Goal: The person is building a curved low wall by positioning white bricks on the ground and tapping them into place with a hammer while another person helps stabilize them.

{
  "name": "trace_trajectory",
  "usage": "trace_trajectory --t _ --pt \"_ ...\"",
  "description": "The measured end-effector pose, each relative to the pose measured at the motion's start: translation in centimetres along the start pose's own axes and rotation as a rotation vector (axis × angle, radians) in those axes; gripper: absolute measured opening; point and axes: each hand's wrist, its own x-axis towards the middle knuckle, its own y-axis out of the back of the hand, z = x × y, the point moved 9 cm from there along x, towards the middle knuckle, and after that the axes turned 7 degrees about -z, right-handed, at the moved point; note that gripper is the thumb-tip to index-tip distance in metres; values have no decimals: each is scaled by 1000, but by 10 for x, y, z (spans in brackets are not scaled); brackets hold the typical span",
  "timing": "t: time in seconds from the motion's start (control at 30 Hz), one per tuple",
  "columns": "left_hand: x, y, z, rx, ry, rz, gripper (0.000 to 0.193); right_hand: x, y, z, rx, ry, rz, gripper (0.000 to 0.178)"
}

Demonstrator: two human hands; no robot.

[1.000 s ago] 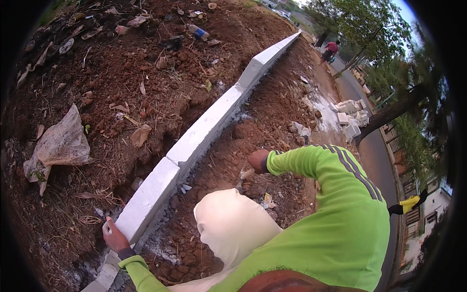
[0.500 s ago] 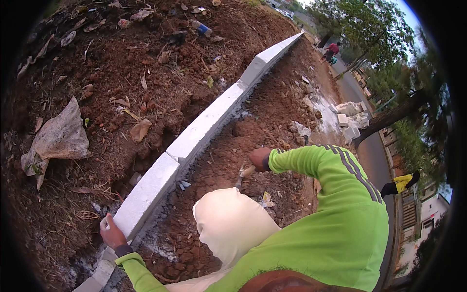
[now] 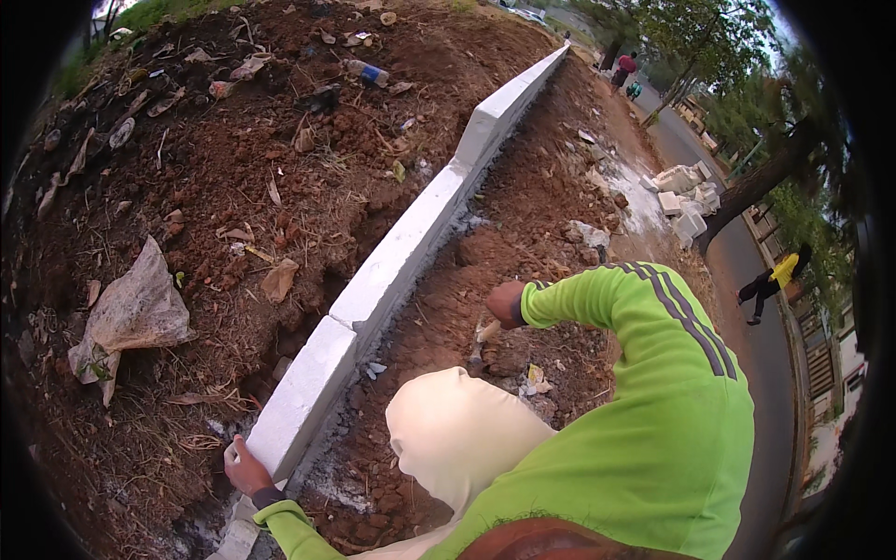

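A row of white blocks (image 3: 397, 252) runs from the lower left toward the far top. My left hand (image 3: 248, 469) is closed against the near end of the nearest full block (image 3: 306, 392), its fingers bent over the corner. Lower pale blocks (image 3: 238, 537) continue just below that hand. My right hand (image 3: 507, 303) is closed round a tool with a wooden handle (image 3: 487, 329), low over the soil right of the row. The tool's metal part (image 3: 477, 354) points down toward my knee, and its far end is hidden, so its kind is unclear.
My pale-covered knee (image 3: 462, 425) fills the space between my arms. Loose red soil borders both sides of the row. A dirty torn sack (image 3: 140, 308) lies left; stacked white blocks (image 3: 686, 196) stand by a tree trunk (image 3: 765, 187). A person in yellow (image 3: 784, 271) is on the road.
My view has shifted slightly, so the row sits lower and more to the right. Both hands keep their hold. The person in yellow now shows more fully on the road.
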Motion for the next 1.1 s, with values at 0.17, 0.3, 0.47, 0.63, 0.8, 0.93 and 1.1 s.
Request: trace_trajectory --t 0.17,0.3,0.47,0.63,0.8,0.93,1.1 --pt "-3 1 0 -7 28 11 44 -10 8 -3 -3 -1 22 33" --pt "-4 -2 4 -26 21 -8 44 3 -9 5 -17 6 -2 38" --pt "-4 2 5 24 15 22 44 1 -5 2 -12 18 -13 46" --pt "1 1 0 54 -1 16 46 -3 -2 0 -9 18 -39 55" --pt "0 -1 -1 34 15 -5 48 -7 3 1 19 8 74 32" --pt "3 -1 -4 30 -5 10 48 -5 3 1 2 16 50 32" --pt "4 -2 -10 -27 28 -10 47 -8 3 2 42 -14 -18 37"
